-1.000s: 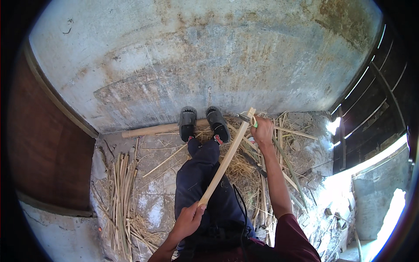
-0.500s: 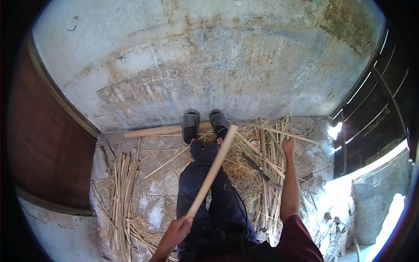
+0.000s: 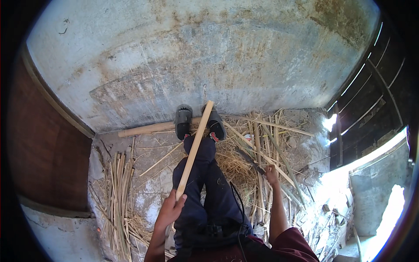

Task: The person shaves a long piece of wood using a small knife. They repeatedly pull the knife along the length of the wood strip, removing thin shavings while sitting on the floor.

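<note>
My left hand [image 3: 170, 210] is closed around the lower end of a long pale split-wood strip, perhaps bamboo [image 3: 195, 150]. The strip slants up and away across my legs, its far end over my right shoe. Off to the right, my right hand [image 3: 271, 174] is closed at the handle end of a dark-bladed machete [image 3: 249, 160]. Its blade points away and to the left, low over the straw and sticks. Fingers hide most of the handle.
A bundle of thin sticks [image 3: 118, 187] lies on the floor at left. More sticks [image 3: 262, 192] and straw [image 3: 233, 166] cover the right. A thick pole [image 3: 148, 129] runs along the stained wall [image 3: 205, 56]. My shoes [image 3: 183, 120] stand by it.
My right hand has come nearer and left, from the far sticks to the machete, closing on its handle. The strip in my left hand has turned more upright and shifted left.
</note>
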A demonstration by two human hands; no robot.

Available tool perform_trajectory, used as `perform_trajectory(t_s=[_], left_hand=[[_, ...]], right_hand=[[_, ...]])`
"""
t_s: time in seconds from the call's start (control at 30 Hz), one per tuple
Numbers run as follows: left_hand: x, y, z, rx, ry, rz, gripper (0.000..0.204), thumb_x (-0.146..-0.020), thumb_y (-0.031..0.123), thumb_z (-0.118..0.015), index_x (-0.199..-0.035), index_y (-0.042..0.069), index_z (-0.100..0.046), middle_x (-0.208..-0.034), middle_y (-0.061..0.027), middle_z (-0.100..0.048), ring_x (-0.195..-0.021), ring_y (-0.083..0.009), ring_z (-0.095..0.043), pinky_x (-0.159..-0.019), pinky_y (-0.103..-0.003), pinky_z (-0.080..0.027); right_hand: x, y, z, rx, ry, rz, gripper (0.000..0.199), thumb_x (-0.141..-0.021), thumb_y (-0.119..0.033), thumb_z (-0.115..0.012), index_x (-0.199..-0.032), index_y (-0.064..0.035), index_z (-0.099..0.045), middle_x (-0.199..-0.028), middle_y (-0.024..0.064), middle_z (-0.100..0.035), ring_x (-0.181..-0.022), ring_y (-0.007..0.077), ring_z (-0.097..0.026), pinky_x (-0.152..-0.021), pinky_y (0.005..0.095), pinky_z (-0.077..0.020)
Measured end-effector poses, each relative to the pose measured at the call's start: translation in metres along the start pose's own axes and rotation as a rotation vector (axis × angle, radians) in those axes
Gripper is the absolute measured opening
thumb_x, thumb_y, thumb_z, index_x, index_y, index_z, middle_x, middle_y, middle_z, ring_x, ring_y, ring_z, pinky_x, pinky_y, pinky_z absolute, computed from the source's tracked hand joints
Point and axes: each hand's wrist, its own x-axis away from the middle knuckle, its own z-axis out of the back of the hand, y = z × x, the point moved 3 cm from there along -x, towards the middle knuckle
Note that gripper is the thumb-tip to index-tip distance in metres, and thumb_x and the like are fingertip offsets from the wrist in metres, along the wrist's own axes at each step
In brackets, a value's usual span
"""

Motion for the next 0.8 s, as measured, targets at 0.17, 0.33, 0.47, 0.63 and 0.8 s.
perform_trajectory(t_s=[0.17,0.33,0.47,0.63,0.8], left_hand=[[-0.003,0.023,-0.014,0.193,-0.148,0.088,0.029,-0.115,0.035,-0.059,-0.117,0.006,-0.055,-0.076,0.0043,-0.052,-0.056,-0.0052,-0.047,-0.047,-0.024,-0.038],[-0.002,0.059,-0.012,0.398,-0.217,0.190,0.026,-0.117,0.035,-0.055,-0.119,0.009,-0.056,-0.075,0.0051,-0.046,-0.057,-0.0038,-0.043,-0.048,-0.024,-0.035],[-0.015,0.085,-0.024,0.487,-0.293,0.132,0.022,-0.118,0.034,-0.052,-0.108,0.015,-0.046,-0.077,0.0060,-0.041,-0.056,-0.0022,-0.035,-0.047,-0.022,-0.030],[-0.016,0.102,-0.023,0.605,-0.420,0.148,0.021,-0.117,0.033,-0.054,-0.110,0.013,-0.049,-0.080,0.0055,-0.046,-0.059,-0.0021,-0.040,-0.049,-0.023,-0.033],[-0.018,0.101,-0.025,0.478,-0.380,-0.035,0.022,-0.116,0.029,-0.059,-0.111,0.008,-0.055,-0.081,0.0031,-0.054,-0.062,-0.0052,-0.048,-0.053,-0.027,-0.038]], right_hand=[[0.037,-0.167,0.027,-0.336,0.038,0.190,0.017,-0.107,-0.013,-0.055,-0.122,-0.0040,-0.059,-0.082,0.0036,-0.060,-0.073,0.0121,-0.055,-0.066,0.0329,-0.0460],[0.096,-0.311,0.016,-0.633,-0.140,0.437,0.016,-0.107,-0.008,-0.055,-0.122,-0.0066,-0.060,-0.084,-0.0015,-0.056,-0.074,0.0087,-0.052,-0.064,0.0293,-0.0401],[0.140,-0.360,0.007,-0.289,-0.116,0.744,0.024,-0.102,-0.002,-0.067,-0.125,-0.0079,-0.063,-0.086,0.0018,-0.063,-0.074,0.0118,-0.059,-0.065,0.0291,-0.0464],[0.193,-0.398,-0.019,-0.151,-0.228,1.101,0.025,-0.098,-0.005,-0.075,-0.122,-0.0103,-0.071,-0.087,0.0072,-0.069,-0.067,0.0238,-0.070,-0.061,0.0383,-0.0549],[0.211,-0.408,-0.018,0.012,-0.325,1.307,0.027,-0.092,-0.009,-0.081,-0.118,-0.0127,-0.075,-0.082,0.0053,-0.066,-0.059,0.0250,-0.068,-0.052,0.0386,-0.0530]])
